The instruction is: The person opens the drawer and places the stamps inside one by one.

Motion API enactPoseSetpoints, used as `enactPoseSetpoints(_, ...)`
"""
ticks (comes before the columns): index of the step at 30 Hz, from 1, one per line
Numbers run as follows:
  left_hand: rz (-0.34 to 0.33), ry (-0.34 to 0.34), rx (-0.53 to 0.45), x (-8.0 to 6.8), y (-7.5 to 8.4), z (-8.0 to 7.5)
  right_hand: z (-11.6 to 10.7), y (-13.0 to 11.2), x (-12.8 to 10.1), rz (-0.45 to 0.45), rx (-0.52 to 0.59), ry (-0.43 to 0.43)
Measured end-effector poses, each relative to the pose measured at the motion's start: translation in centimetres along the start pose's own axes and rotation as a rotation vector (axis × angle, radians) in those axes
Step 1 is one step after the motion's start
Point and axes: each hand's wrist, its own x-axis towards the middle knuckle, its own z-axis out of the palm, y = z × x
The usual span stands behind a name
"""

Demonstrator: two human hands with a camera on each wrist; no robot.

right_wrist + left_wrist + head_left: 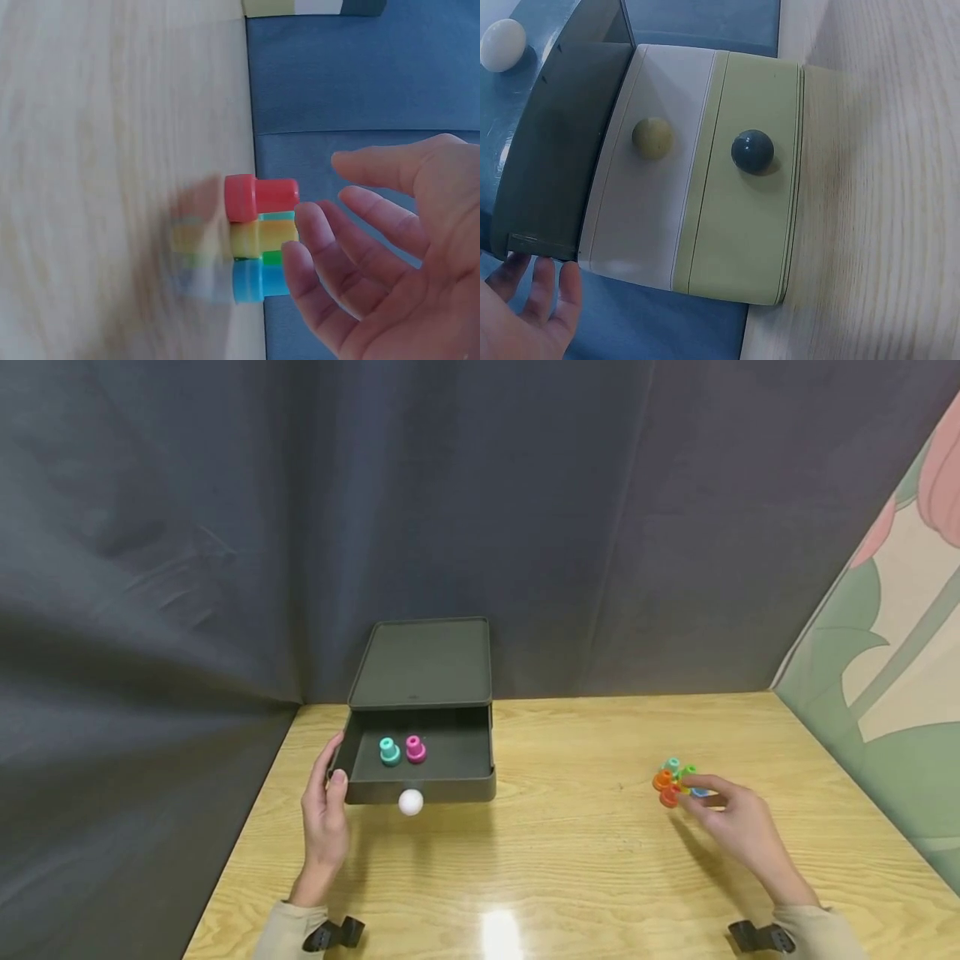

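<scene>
A wooden table [585, 860] carries an open drawer [420, 768]. The left hand [326, 818], fingers relaxed, steadies its nine-o'clock corner. The right hand [738, 827], loose and empty, should close squarely on one peg of the pegs [675, 781].

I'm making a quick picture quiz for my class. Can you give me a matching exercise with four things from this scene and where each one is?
Things:
1. teal peg
2. white knob
3. left hand
4. right hand

Places:
A. on the drawer's front
B. at the colourful pegs on the table
C. inside the open drawer, beside a pink peg
D. at the open drawer's left corner

Pairs: 1-C, 2-A, 3-D, 4-B
</scene>
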Motion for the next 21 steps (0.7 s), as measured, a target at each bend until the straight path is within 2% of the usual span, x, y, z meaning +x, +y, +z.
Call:
enactPoseSetpoints(5, 0.021, -0.016, -0.005, 0.1, 0.0, -0.1, 0.6, 0.3, 0.1, 0.004, -0.001, -0.009)
enactPoseSetpoints(11, -0.006, 0.008, 0.004, 0.0, -0.1, -0.3, 1.0, 0.2, 0.6, -0.016, -0.006, 0.015)
enactPoseSetpoints(21, -0.027, 0.002, 0.019, 0.1, 0.0, -0.1, 1.3, 1.1, 0.4, -0.025, -0.005, -0.049)
